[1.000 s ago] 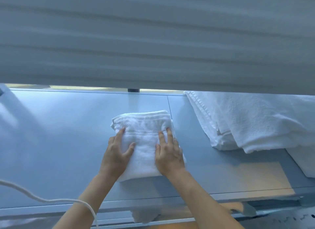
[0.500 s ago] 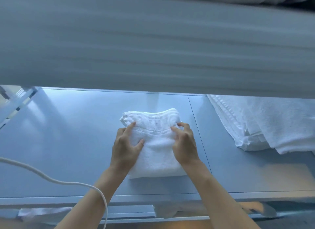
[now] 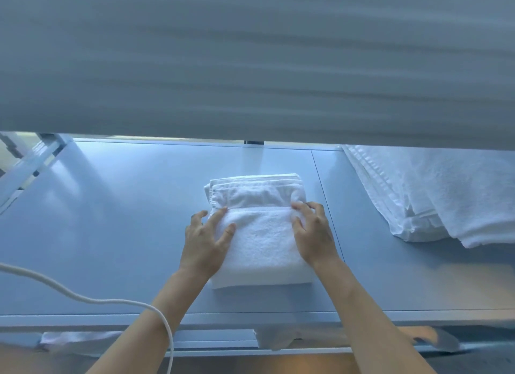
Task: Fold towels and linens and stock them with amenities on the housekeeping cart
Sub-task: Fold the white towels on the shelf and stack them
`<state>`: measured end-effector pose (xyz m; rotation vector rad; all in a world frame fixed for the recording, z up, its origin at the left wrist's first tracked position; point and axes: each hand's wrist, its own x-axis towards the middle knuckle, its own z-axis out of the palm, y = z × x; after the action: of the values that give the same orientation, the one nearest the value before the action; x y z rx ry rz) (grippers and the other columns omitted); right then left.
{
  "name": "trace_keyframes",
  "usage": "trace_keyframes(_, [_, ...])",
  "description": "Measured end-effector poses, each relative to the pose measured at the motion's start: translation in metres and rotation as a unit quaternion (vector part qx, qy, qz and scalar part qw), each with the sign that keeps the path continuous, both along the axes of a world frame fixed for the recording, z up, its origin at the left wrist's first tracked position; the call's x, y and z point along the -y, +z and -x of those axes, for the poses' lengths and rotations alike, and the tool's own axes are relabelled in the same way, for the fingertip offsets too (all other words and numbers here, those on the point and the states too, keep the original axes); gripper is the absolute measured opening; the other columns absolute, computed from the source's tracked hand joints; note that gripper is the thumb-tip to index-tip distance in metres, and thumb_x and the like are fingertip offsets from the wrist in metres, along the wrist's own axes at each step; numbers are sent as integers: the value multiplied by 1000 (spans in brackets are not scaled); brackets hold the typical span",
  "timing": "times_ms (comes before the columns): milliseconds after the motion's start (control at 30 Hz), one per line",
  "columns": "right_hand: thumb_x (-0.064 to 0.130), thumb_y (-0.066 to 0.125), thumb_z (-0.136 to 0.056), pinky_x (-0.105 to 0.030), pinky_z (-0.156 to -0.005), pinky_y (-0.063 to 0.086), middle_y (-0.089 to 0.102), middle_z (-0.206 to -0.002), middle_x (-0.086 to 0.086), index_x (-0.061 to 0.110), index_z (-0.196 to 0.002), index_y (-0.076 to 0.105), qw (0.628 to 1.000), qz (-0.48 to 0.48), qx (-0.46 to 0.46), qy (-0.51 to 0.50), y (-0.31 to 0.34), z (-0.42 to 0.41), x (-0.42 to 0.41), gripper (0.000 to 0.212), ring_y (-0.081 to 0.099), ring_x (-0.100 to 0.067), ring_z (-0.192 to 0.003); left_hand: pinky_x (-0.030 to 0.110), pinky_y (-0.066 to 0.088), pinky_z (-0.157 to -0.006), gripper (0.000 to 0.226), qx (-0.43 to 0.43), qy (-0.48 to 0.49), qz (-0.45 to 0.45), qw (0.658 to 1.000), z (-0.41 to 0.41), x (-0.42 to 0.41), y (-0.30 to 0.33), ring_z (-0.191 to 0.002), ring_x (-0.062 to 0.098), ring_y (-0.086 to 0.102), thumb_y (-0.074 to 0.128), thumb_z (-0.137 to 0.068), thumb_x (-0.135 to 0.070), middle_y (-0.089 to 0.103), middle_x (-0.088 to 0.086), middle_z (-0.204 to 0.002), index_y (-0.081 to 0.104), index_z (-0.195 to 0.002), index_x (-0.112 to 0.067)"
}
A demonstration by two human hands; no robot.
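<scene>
1. Here, my left hand (image 3: 204, 241) rests on the left edge of the towel (image 3: 262, 242); the fingers are spread and nearly straight, the thumb lying on the top layer, and nothing is gripped.
2. My right hand (image 3: 313, 234) sits at the towel's right edge; its fingers are curled, the tips pressed against the fold line, and they appear to pinch the edge of the upper layer.
3. The towel, white and folded into a thick rectangle, lies flat on the shelf (image 3: 111, 234) at centre, just left of a seam in the shelf surface. Its far end shows several stacked hems; a band crosses it between my two hands.
4. A pile (image 3: 434, 195) of white linens lies on the same shelf to the right, well apart from the towel, its far part hidden beneath the upper shelf (image 3: 250, 67).
5. The upper shelf, blurred and grey, fills the top of the view.
6. A white cord (image 3: 83, 298) curves across the lower left, passing over my left forearm.
7. Below the shelf's near edge, scraps of white cloth (image 3: 274, 340) show on a lower level.
</scene>
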<state>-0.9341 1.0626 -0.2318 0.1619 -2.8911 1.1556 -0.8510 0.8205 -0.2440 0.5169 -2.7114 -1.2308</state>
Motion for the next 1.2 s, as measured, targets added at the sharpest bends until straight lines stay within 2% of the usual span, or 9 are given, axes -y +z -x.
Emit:
trace_keyframes(133, [62, 51, -97, -47, -117, 36, 10, -168, 5, 52, -156, 23, 994, -20, 85, 64, -2, -1, -8, 66, 32, -24, -149, 37, 35, -111, 68, 29, -17, -65, 997, -3, -11, -2, -141, 22, 40, 56, -93, -65, 32, 1, -153, 26, -153, -56])
trace_keyframes(233, [71, 54, -91, -44, -120, 27, 3, -170, 7, 61, -154, 10, 985, 7, 142, 101, -2, 0, -16, 78, 22, -20, -155, 36, 36, -109, 77, 66, -18, -67, 995, 1, -15, -1, -141, 22, 41, 58, -87, -72, 35, 1, -153, 19, -152, -59])
trace_keyframes(333, [71, 60, -87, -37, -117, 27, 9, -168, 11, 63, -154, 10, 980, 35, 145, 128, -4, 2, -23, 84, 24, -16, -154, 40, 36, -116, 79, 79, -4, -58, 995, 4, -14, 0, -141, 24, 41, 63, -86, -69, 41, 4, -152, 21, -152, -59])
trace_keyframes(500, [66, 68, -85, -28, -102, 32, 29, -156, 11, 66, -152, 16, 981, 75, 124, 127, -11, 4, -25, 85, 41, -11, -137, 38, 41, -112, 74, 23, 36, -81, 996, -9, -26, -4, -131, 17, 50, 70, -86, -61, 49, -3, -143, 32, -149, -57])
trace_keyframes(633, [63, 76, -79, -22, -103, 30, 34, -143, 19, 65, -150, 25, 975, 115, 123, 148, -19, 0, -30, 87, 38, 4, -122, 27, 41, -104, 72, -18, 89, -91, 992, -29, -39, -5, -121, 8, 52, 78, -84, -50, 51, -7, -138, 39, -145, -58])
trace_keyframes(733, [57, 80, -77, -17, -102, 29, 36, -139, 23, 63, -149, 30, 969, 143, 130, 156, -18, -9, -33, 87, 39, 8, -122, 33, 45, -109, 72, -39, 109, -92, 989, -44, -44, -1, -124, 9, 56, 80, -83, -45, 55, -7, -137, 43, -144, -56])
trace_keyframes(933, [56, 65, -90, -28, -113, 27, 27, -161, 9, 64, -152, 21, 964, 129, 145, 181, -16, -43, -34, 76, 31, -12, -149, 40, 48, -108, 73, -11, 82, -118, 990, -79, -34, -1, -123, 10, 59, 76, -76, -59, 60, -14, -135, 41, -140, -63])
trace_keyframes(1100, [59, 69, -88, -37, -119, 31, 29, -162, 3, 62, -153, 20, 966, 106, 168, 166, -5, -60, -26, 81, 36, -19, -146, 42, 45, -109, 74, 30, 49, -100, 993, -89, -24, -9, -122, 18, 55, 66, -82, -68, 52, -2, -135, 31, -147, -61])
trace_keyframes(1200, [63, 74, -76, -43, -116, 41, 42, -154, 8, 69, -146, 28, 958, 140, 201, 152, 3, -69, -25, 84, 53, -16, -134, 38, 43, -106, 71, 40, 42, -101, 993, -92, -16, -8, -122, 19, 52, 67, -86, -64, 50, -2, -135, 30, -147, -62])
